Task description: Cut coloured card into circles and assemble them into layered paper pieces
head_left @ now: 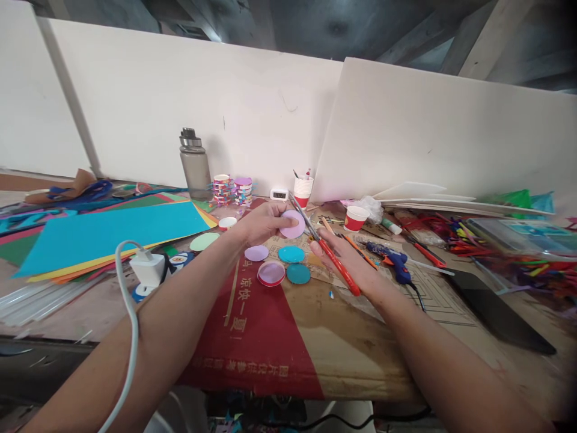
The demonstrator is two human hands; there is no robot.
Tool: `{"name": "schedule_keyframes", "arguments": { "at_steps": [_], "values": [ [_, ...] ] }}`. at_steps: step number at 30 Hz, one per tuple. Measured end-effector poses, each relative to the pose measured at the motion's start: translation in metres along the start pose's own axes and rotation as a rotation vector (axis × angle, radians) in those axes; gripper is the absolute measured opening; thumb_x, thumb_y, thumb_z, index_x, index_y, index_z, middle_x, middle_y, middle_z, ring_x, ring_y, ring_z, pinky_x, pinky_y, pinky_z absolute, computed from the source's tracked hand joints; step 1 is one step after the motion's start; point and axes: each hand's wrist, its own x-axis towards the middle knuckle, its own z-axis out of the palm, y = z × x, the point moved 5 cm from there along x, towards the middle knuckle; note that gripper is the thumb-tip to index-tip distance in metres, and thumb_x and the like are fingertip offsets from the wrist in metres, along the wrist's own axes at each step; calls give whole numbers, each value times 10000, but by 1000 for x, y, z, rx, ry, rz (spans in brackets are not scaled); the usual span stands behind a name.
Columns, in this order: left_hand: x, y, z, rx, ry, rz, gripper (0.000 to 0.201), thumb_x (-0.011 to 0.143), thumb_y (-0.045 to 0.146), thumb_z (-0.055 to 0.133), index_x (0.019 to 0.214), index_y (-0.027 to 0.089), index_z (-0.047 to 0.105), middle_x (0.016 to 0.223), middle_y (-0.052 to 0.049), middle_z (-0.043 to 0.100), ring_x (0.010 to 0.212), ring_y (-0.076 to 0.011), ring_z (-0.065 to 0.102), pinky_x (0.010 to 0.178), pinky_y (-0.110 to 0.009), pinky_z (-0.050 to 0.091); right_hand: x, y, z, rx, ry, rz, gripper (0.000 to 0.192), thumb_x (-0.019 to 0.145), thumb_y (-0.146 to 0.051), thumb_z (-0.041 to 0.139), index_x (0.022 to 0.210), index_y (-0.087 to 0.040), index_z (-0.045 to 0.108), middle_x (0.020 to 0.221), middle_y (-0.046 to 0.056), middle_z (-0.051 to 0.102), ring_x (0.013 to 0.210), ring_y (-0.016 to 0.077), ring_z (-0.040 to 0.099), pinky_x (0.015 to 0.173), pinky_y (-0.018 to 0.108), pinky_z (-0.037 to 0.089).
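Note:
My left hand (265,224) pinches a light purple paper disc (291,226) between thumb and fingers, above the cardboard. Close by on the right, my right hand (340,252) grips red-handled scissors (337,264), their metal blades pointing up and away beside the disc's right edge. I cannot tell whether the blades touch the paper. Below the hands lie another purple disc (256,253), two blue discs (291,254), and a shallow red-rimmed round piece (271,273) with purple inside. A pale green round piece (204,242) rests left of them, partly behind my left forearm.
Coloured paper sheets (117,231) and a white charger (148,267) with its cable lie left. A bottle (195,165), decorated cup pieces (243,191), a small clock (279,194) and stacked paper cups (303,191) stand behind. Rightward are a paper cup (356,219), blue glue gun (399,264) and black tablet-like slab (496,313).

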Motion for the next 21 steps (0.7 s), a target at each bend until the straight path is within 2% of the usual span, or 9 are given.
{"name": "schedule_keyframes", "arguments": {
  "at_steps": [8, 13, 21],
  "values": [
    [-1, 4, -3, 53, -7, -8, 295, 632, 313, 818, 805, 113, 687, 724, -32, 637, 634, -105, 562, 570, -215, 414, -1, -2, 1, -3, -110, 67, 338, 944, -513, 469, 786, -226, 387, 716, -37, 386, 641, 122, 357, 597, 271, 313],
    [-1, 5, -6, 99, -5, -9, 263, 630, 295, 812, 777, 109, 698, 695, -35, 643, 613, -101, 555, 553, -208, 399, -1, -9, -2, -26, -114, 61, 381, 941, -539, 456, 750, -220, 373, 702, -37, 372, 639, 121, 337, 578, 264, 278],
    [-1, 4, -9, 153, -16, -29, 260, 631, 301, 810, 765, 111, 694, 680, -30, 638, 605, -102, 549, 541, -207, 398, -1, -5, -2, -48, -134, 65, 383, 934, -538, 469, 746, -211, 408, 704, -35, 402, 640, 117, 361, 579, 256, 300]
  ]
}}
